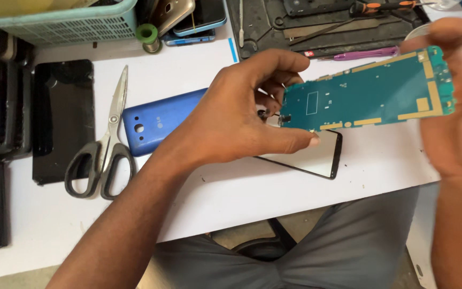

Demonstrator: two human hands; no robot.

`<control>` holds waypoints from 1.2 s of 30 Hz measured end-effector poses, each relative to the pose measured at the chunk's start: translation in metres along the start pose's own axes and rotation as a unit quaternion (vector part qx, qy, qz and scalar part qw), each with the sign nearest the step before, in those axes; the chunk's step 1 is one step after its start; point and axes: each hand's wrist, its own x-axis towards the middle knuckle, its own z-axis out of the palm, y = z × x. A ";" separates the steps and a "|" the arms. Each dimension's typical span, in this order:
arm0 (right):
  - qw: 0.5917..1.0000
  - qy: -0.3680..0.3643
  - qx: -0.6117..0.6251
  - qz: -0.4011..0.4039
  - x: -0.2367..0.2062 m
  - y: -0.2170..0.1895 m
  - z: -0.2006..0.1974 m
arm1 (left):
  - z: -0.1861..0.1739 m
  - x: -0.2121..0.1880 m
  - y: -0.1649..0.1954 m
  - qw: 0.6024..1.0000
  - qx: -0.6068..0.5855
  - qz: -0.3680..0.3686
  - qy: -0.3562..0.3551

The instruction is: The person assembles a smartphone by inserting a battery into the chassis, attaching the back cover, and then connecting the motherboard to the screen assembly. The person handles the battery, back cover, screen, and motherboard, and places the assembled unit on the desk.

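Both hands hold the green circuit board (pixel 367 99) lengthwise: left hand (pixel 241 115) pinches its near-left end, right hand (pixel 458 101) grips its far-right end, above the black glass panel (pixel 316 158).

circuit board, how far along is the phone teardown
Done: the blue back cover is off and lies on the table, beside the scissors. In hand: the green circuit board is out, held between the left hand and right hand. Left: a black glass panel lies underneath, untouched.
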 end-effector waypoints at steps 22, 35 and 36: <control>0.937 -0.124 -0.322 -0.055 -0.023 -0.021 0.024 | 0.003 0.001 -0.005 0.997 0.050 -0.059 -0.005; 0.987 -0.063 -0.073 0.126 -0.019 -0.010 0.027 | -0.002 -0.001 -0.011 0.999 -0.017 0.032 0.019; 0.986 -0.038 -0.074 0.142 -0.019 -0.012 0.030 | -0.002 0.000 -0.013 0.999 -0.044 0.018 0.016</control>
